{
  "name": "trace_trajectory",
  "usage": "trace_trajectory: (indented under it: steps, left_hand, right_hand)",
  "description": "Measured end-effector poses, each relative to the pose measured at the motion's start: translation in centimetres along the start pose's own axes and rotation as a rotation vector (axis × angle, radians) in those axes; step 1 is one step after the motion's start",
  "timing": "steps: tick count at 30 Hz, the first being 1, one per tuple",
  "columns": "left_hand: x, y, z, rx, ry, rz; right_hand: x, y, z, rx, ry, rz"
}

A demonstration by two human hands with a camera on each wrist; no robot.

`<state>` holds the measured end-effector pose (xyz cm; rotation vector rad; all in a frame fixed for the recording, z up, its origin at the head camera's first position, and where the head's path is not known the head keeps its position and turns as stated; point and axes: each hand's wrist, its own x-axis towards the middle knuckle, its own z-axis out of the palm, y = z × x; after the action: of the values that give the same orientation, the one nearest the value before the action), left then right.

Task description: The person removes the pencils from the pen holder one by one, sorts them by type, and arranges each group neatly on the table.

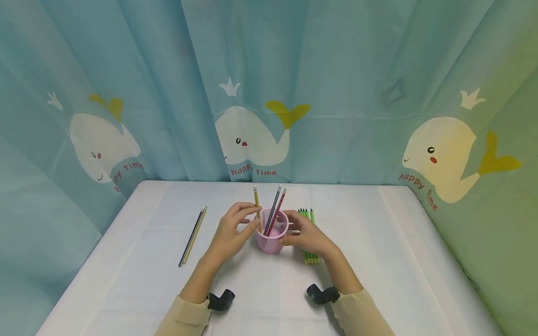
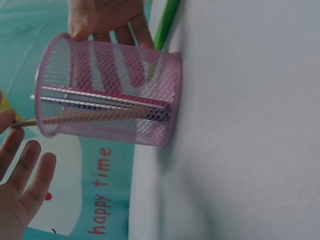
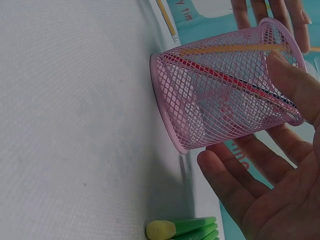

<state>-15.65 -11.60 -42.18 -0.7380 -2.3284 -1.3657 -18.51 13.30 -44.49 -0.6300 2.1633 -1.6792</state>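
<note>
A pink mesh pencil cup stands upright on the table. Inside it lean a yellow pencil, a dark striped pencil and a red pencil, white eraser ends up. My left hand pinches the yellow pencil just above the cup's rim, its lower end inside the cup; in the left wrist view the other fingers spread away from the mesh. From the right, my right hand holds the cup, thumb near the rim and fingers round the far side.
Several green pencils lie side by side, partly beneath my right hand in the head view. A dark pencil and a yellow one lie together on the left. Behind the white table hangs a whale-printed curtain.
</note>
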Motion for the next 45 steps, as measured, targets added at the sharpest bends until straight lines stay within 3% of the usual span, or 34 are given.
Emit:
trace_trajectory:
  steps: [9, 17, 20, 27, 31, 37, 41, 45]
  left_hand:
    - [0.3, 0.2, -0.6, -0.071, 0.100, 0.038]
    - [0.9, 4.1, -1.8, -0.109, 0.149, 0.039]
    - [0.9, 4.0, -1.8, -0.110, 0.172, 0.029]
    - [0.4, 1.5, -1.7, -0.190, 0.200, -0.040]
    - [0.5, 1.1, -2.0, -0.307, 0.216, -0.085]
    - [0.5, 1.0, -2.7, -0.499, 0.238, -0.074]
    - [0.5, 1.1, -3.2, -0.509, 0.243, -0.096]
    - [0.5, 1.2, -3.6, -0.493, 0.243, -0.159]
  right_hand:
    - [0.0, -0.1, -0.2, -0.001, -0.009, -0.006]
    - [0.0, 0.1, -0.2, -0.003, -0.006, -0.008]
    - [0.0, 0.1, -0.2, -0.008, -0.005, -0.004]
    - [0.0, 0.4, -0.1, -0.005, -0.010, 0.001]
    - [0.0, 0.4, 0.0, -0.004, -0.008, -0.001]
    - [-0.1, 0.2, 0.0, -0.009, -0.013, -0.009]
    - [-0.1, 0.1, 0.1, -0.005, -0.014, -0.012]
    - [-0.2, 0.0, 0.1, 0.002, -0.013, -0.013]
